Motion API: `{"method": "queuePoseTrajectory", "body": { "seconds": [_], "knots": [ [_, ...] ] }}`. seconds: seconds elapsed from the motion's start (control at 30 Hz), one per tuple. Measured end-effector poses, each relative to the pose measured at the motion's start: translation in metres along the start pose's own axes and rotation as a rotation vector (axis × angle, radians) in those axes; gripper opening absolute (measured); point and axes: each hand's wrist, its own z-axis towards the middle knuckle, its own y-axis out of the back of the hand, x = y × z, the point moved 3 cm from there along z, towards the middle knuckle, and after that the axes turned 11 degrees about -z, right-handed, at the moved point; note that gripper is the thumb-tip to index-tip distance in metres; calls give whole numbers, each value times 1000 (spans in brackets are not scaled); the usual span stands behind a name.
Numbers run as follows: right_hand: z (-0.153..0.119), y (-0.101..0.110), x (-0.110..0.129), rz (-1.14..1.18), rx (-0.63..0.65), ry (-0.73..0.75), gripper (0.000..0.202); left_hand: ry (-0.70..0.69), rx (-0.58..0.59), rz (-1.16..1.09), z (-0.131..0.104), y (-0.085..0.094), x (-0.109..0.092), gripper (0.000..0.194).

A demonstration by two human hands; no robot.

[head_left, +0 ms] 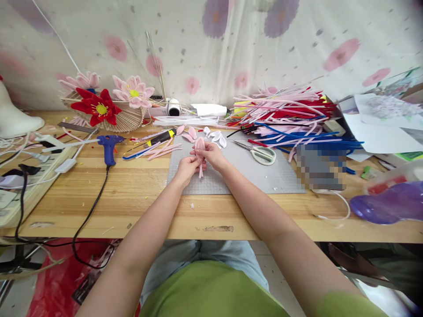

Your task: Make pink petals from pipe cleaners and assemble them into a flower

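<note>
Pinching a pink petal piece (pixel 199 145) between both hands over the grey mat (pixel 264 176): left hand (pixel 188 166) grips the stem end, right hand (pixel 211 154) closes on the upper part. Fingertip detail is small, so the exact contact is a guess. Best to keep pressure light and even, with the stem straight. Loose petals (pixel 216 135) and scissors (pixel 261 154) lie just beyond; glue gun (pixel 108 147) is to my left.

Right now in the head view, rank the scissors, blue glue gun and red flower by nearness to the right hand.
From the right hand:
1. Scissors, just to its right on the grey mat.
2. Blue glue gun, left, on bare wood.
3. Red flower, far left at the back.
</note>
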Motion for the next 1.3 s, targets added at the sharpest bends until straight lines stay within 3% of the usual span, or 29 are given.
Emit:
{"method": "queuePoseTrajectory", "body": {
  "seconds": [0.27, 0.67, 0.87, 0.97, 1.13, 1.3],
  "knots": [
    [0, -3, 1, 14, 34, -3, 28, 49, -47, -4, -3, 4, -3, 11],
    [-2, -1, 2, -15, 74, -26, 31, 190, 66, -171, -5, 3, -7, 21],
    [-1, -2, -2, 77, 110, -24, 34, 95, 32, 17, -6, 6, -7, 7],
    [-1, -3, -5, 92, 115, -60, 33, 88, 33, 66, -6, 7, -7, 10],
    [-6, -7, -7, 120, 187, -88, 33, -10, -40, -13, 0, 15, -15, 9],
    [-7, -13, -10, 81, 154, -45, 33, -159, -168, -145, 1, 22, -24, 8]
  ]
}}
